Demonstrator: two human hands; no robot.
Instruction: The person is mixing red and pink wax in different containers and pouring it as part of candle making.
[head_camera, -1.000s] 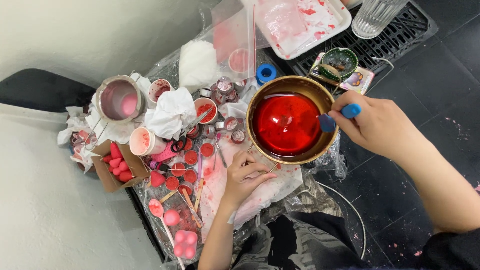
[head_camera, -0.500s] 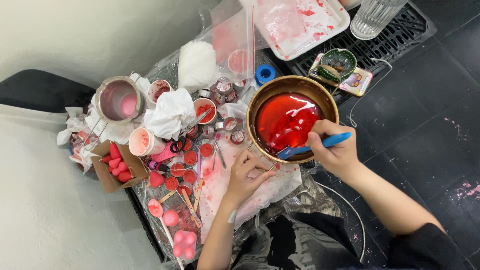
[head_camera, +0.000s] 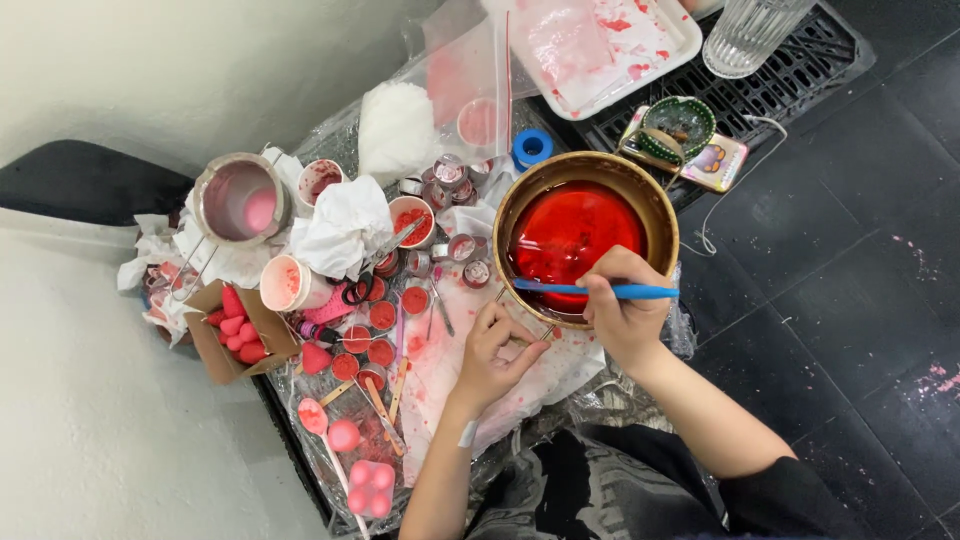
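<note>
Honestly, right hand (head_camera: 622, 305) is gripping blue-handled tool (head_camera: 600, 290) over full bowl (head_camera: 660, 215) w/ red liquid (head_camera: 575, 232); left hand (head_camera: 495, 350) is pinching something tiny. Any jolt's probably slopping it over.

Blue tape roll (head_camera: 532, 148); clear ribbed glass (head_camera: 748, 32), stained white tray (head_camera: 610, 40), cardboard box of pink sponges (head_camera: 232, 325)

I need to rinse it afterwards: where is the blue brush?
In the head view, the right hand holds the blue brush across the near rim of the brass bowl.
</note>
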